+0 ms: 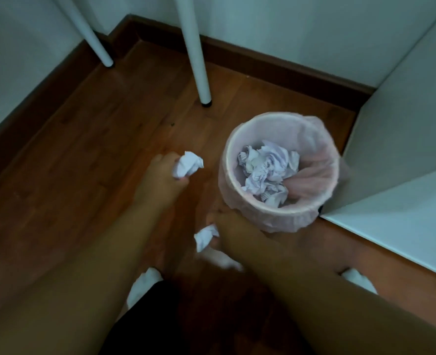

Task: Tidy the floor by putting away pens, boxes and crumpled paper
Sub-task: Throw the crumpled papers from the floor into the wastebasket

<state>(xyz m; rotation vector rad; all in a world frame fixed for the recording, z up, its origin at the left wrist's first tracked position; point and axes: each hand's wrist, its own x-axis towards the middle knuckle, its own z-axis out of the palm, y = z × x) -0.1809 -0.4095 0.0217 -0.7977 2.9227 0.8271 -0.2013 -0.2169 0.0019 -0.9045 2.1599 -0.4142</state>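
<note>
I have the left hand (158,175) out over the wooden floor (84,155), to the left of the bin (270,217). Its grip is curled round a crumpled paper ball (188,165), and the white paper sticks out past the fingers on the side facing the bin. The ball is above the boards, beside the bin's rim rather than over the opening. The right hand (228,225) sits lower in my view, just in front of the bin's near wall. Its grip pinches a smaller paper wad (205,235) that pokes out to the left of the fingers. Both hands are blurred, so I cannot make out single fingers.

The bin is round and stands upright on the floor, with a thin pink liner (322,139) folded over its rim. Inside lies a heap of crumpled paper (267,172), white with some printed lines, low in the bin. The bin is just beside the corner of a white cabinet (403,139) on my right.

Beyond it, 2 white table legs (197,60) stand on the boards, 1 near the bin and 1 farther back in the corner by the dark skirting board (263,64). At the bottom I see 2 white socks (145,284), 1 by each arm, and a blurred white patch (222,261) between them that I cannot identify.
</note>
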